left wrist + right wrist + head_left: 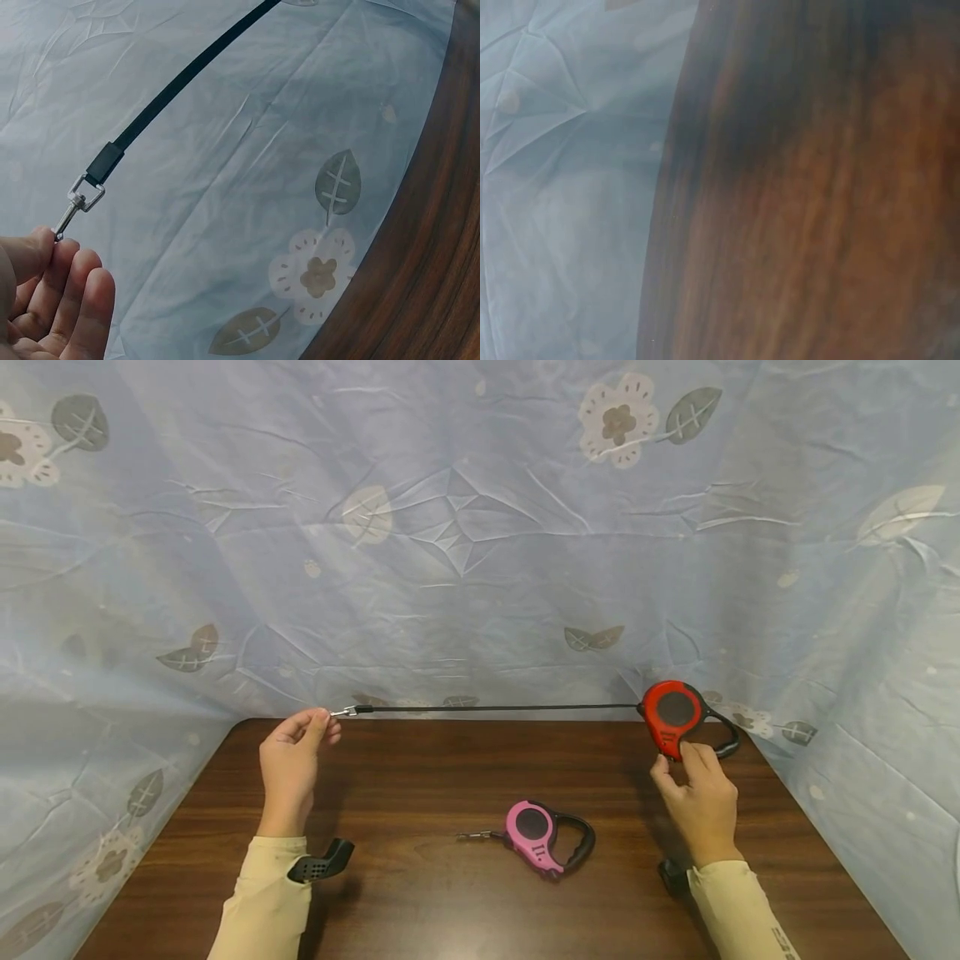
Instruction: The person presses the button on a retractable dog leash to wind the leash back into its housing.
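At the left, my left hand (pixel 295 758) pinches the end of a metal snap hook (pixel 345 712) between thumb and forefinger. In the left wrist view the hook (pixel 69 214) hangs on a black leash strap (pixel 196 64). That strap runs straight and level across to a red retractable dog leash (pixel 654 727) with a black handle. My right hand (pixel 701 802) grips the lower edge of the red casing, holding it raised above the table. A pink retractable dog leash (pixel 532 843) lies on the table between the hands, its hook pointing left. The right wrist view shows no hand.
The dark wooden table (pixel 420 777) reaches back to a pale blue, flower-printed cloth (pixel 480 610) that hangs behind it and along both sides. Each wrist wears a black camera mount, the left mount (pixel 322 862) standing out toward the middle.
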A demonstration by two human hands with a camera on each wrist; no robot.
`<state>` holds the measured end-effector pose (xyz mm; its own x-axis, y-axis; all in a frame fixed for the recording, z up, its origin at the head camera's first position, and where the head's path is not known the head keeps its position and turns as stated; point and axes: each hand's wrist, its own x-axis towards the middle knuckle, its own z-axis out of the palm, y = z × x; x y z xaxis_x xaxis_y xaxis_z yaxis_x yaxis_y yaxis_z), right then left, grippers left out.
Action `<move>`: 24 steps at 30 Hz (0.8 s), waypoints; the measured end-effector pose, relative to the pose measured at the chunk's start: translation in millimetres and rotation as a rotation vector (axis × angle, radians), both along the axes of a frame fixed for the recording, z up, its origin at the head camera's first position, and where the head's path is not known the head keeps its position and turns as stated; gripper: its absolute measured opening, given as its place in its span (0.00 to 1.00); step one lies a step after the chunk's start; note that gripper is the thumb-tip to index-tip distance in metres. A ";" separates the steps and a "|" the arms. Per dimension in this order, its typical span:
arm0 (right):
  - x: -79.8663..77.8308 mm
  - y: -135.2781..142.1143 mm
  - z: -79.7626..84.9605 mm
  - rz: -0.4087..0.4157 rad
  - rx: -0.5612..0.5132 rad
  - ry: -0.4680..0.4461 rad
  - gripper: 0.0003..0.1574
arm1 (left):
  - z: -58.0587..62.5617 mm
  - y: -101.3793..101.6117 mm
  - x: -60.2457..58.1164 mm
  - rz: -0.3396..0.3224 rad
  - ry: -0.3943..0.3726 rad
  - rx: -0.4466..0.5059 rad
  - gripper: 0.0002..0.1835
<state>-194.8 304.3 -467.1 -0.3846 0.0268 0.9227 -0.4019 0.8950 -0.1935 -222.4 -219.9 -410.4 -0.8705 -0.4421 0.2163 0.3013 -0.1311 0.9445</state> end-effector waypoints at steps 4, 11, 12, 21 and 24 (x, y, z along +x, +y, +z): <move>-0.8 0.9 0.3 -0.006 -0.020 0.049 0.12 | -0.4 0.0 0.1 -0.001 0.001 -0.006 0.16; 2.3 0.7 2.6 0.019 -0.054 -0.022 0.11 | 0.8 2.3 0.3 -0.007 0.011 -0.005 0.14; 3.1 0.5 2.9 0.028 -0.056 -0.055 0.12 | 1.1 2.7 0.5 -0.008 0.013 -0.003 0.14; 4.1 -0.4 3.8 0.042 -0.041 -0.192 0.21 | 1.9 0.8 1.2 -0.010 0.023 0.001 0.16; 4.4 0.3 3.3 0.023 -0.045 -0.151 0.19 | 2.7 0.7 1.0 -0.008 0.028 -0.005 0.14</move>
<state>-190.5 304.6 -463.8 -0.5196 0.0563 0.8525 -0.3859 0.8748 -0.2930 -221.4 -219.2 -407.7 -0.8675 -0.4342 0.2427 0.3265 -0.1289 0.9364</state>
